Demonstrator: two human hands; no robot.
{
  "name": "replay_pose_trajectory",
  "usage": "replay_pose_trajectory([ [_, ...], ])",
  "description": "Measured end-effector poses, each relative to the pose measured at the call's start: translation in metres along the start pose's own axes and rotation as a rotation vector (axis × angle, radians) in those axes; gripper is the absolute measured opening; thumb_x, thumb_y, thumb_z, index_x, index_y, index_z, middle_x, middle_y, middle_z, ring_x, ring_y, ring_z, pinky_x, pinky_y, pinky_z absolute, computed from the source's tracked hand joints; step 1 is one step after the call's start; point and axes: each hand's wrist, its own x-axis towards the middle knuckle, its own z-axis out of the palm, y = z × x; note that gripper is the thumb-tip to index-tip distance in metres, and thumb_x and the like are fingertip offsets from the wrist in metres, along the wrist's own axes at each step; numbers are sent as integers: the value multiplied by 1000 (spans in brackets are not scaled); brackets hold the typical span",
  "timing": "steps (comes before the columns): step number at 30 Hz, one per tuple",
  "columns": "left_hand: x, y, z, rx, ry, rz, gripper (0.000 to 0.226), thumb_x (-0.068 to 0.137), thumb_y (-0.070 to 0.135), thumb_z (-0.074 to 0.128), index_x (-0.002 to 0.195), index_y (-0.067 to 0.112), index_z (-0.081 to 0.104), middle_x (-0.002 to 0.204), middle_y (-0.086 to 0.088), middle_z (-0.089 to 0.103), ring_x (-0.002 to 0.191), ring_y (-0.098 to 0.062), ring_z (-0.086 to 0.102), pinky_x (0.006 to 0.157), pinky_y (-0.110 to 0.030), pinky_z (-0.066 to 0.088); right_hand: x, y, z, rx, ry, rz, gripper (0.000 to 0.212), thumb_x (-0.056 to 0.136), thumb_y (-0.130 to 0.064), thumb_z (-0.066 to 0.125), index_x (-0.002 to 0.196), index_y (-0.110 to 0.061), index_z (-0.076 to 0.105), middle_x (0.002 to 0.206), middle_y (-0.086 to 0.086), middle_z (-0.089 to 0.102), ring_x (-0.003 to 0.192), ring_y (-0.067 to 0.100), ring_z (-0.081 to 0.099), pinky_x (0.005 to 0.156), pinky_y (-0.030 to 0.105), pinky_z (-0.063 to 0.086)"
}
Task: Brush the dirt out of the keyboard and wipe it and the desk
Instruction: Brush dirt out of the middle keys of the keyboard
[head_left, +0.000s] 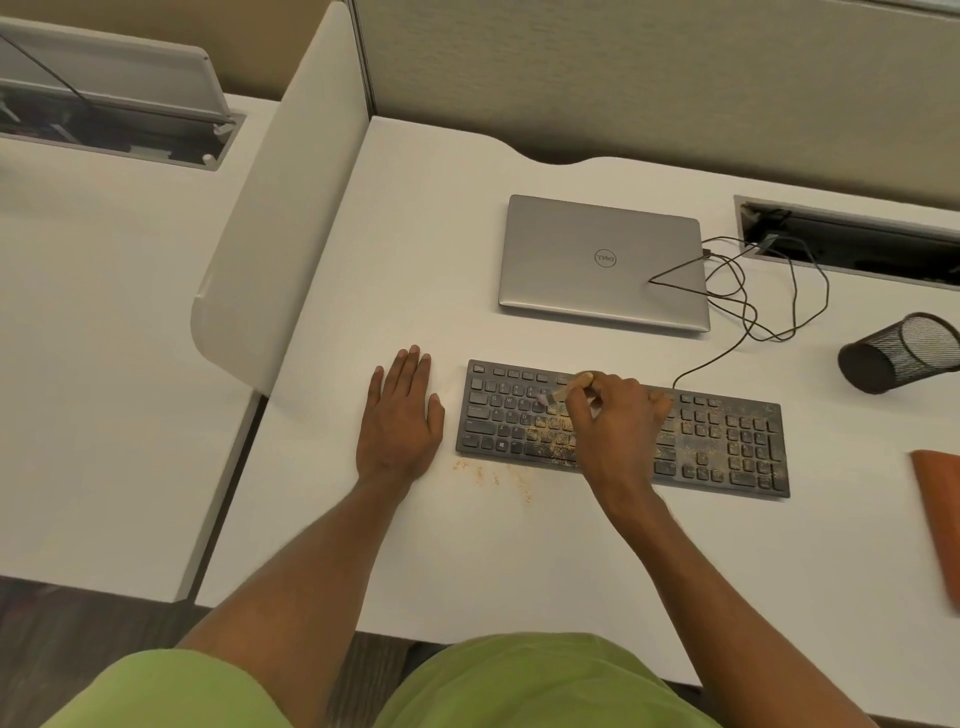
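From the head view, the right hand (621, 415) grips a small brush (563, 391) over the dirty black keyboard (727, 441), which lies on the white desk (415, 260) near the closed laptop (602, 262). The left hand (400, 415) rests flat, fingers straight, just left of it. Crumbs (493, 475) dot the near desk.

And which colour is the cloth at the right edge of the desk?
The cloth is orange; the head view shows it.
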Motion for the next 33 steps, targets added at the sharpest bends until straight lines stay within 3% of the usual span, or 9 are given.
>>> replay_pose_trajectory([
  [4, 1, -1, 0, 4, 8, 1, 62, 106, 34, 32, 164, 12, 30, 172, -4, 26, 161, -16, 16, 132, -44, 11, -6, 0, -3, 34, 2, 37, 23, 99, -28, 56, 77, -28, 64, 76, -12, 64, 82, 12, 58, 83, 28, 16],
  [10, -1, 0, -1, 5, 6, -2, 62, 107, 35, 32, 165, 13, 29, 173, -4, 25, 161, -16, 15, 132, -43, 11, -7, -1, -5, 35, 40, -18, 19, 102, -31, 56, 95, -28, 73, 84, -13, 65, 87, 12, 55, 87, 29, 17],
  [14, 0, 1, -1, 0, 14, 1, 62, 106, 34, 33, 164, 12, 31, 172, -4, 27, 161, -16, 17, 132, -44, 11, -10, 5, -5, 2, 11, 20, 28, 102, -29, 53, 77, -26, 64, 73, -9, 62, 78, 16, 57, 92, 36, 25],
  [16, 0, 0, -1, 0, 15, 1, 62, 106, 33, 33, 164, 12, 31, 172, -4, 27, 161, -16, 16, 132, -44, 12, -13, 5, -6, 1, 11, 23, 28, 100, -27, 55, 74, -25, 64, 70, -9, 62, 77, 16, 57, 89, 34, 23],
  [21, -1, 0, 0, 3, 2, -3, 62, 106, 34, 32, 165, 13, 29, 173, -4, 24, 161, -15, 14, 132, -44, 11, -15, 5, -10, 40, 49, 5, 16, 101, -31, 58, 93, -27, 72, 83, -8, 65, 86, 17, 56, 90, 31, 19],
  [28, 0, 0, 0, 13, 3, 1, 62, 107, 34, 33, 165, 13, 28, 173, -4, 25, 161, -16, 15, 132, -44, 11, -22, 6, -13, 53, -9, -6, 20, 100, -26, 60, 81, -28, 67, 79, -8, 64, 85, 17, 56, 92, 33, 20],
  [33, 0, 0, 0, 18, -2, -3, 62, 107, 34, 32, 165, 13, 28, 173, -4, 24, 161, -15, 14, 132, -43, 10, -22, 2, -9, 149, -2, -60, 9, 100, -31, 63, 96, -32, 71, 88, -13, 65, 92, 12, 56, 95, 33, 20],
])
